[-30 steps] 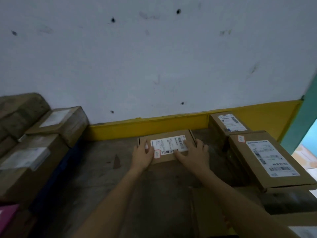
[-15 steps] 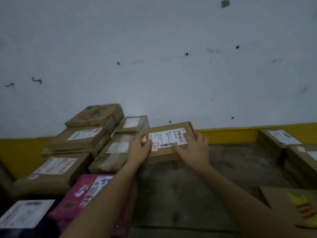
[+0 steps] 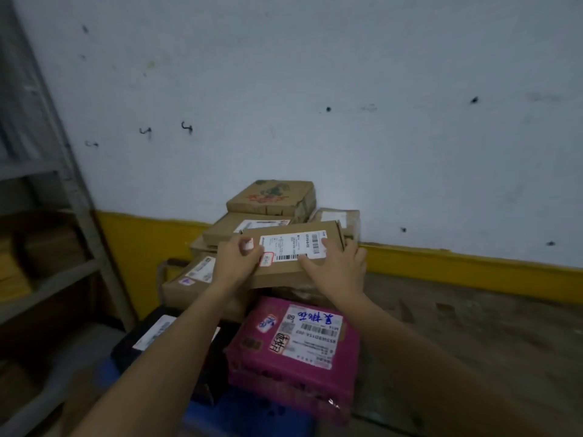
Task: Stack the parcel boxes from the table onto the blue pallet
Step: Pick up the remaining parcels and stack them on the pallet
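A flat brown parcel box (image 3: pixel 328 234) with a white barcode label is held between my left hand (image 3: pixel 238 261) on its left end and my right hand (image 3: pixel 336 269) on its near right side. It hovers over a pile of parcels: a pink box (image 3: pixel 293 367), a black parcel (image 3: pixel 138 342), a brown box (image 3: pixel 186 283) to the left, and a stack of brown boxes (image 3: pixel 271 197) against the wall. A strip of the blue pallet (image 3: pixel 246 414) shows under the pink box at the bottom.
A wooden table top (image 3: pixel 473 326) stretches to the right along the yellow-based wall (image 3: pixel 473 263). A grey metal shelf rack (image 3: pixel 63 184) with cartons stands at the left.
The view has swung left from the table to the pallet pile. Both hands carried the labelled box leftward and it is over the stacked parcels now.
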A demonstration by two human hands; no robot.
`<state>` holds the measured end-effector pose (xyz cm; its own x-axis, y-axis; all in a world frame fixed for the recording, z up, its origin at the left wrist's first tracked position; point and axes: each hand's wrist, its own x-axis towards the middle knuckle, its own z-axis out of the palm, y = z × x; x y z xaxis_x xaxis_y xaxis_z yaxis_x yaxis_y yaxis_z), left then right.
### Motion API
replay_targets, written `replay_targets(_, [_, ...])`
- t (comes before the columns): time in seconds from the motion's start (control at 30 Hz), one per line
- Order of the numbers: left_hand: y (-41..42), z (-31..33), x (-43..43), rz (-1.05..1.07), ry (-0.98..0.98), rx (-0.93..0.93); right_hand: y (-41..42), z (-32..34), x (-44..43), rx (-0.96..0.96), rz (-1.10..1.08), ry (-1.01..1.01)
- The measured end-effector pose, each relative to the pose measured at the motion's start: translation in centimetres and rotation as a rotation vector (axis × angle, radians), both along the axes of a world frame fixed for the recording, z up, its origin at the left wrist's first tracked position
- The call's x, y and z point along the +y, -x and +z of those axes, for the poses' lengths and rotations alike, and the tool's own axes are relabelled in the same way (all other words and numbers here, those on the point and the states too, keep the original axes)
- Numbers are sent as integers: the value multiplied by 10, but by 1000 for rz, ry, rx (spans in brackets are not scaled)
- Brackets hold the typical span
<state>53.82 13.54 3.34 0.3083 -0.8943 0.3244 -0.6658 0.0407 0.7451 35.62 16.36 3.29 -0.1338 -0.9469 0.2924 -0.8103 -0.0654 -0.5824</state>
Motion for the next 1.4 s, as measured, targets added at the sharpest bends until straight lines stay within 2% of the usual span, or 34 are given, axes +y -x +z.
replay_targets(0.23, [-71, 14, -31, 19, 18, -1, -71, 8, -29, -65, 66, -18])
replay_targets(0.57, [-128, 33, -136, -196, -33, -13, -132, 16, -108, -130, -119, -15])
replay_targets(0.8, [-135, 9, -189, -311, -107, -27, -145, 2, -144, -76, -230, -30])
replay_targets(0.93, [-138, 2, -194, -288, -81, -27, -149, -3, -147, 1, -270, -9])
replay_targets(1.17, [-137, 7, -196, -284, -79, -63, -144, -3, -146, 19, -258, -16])
replay_targets(1.4, [-138, 19, -197, -250, 44, -110, -122, 7, -127, -28, -259, 21])
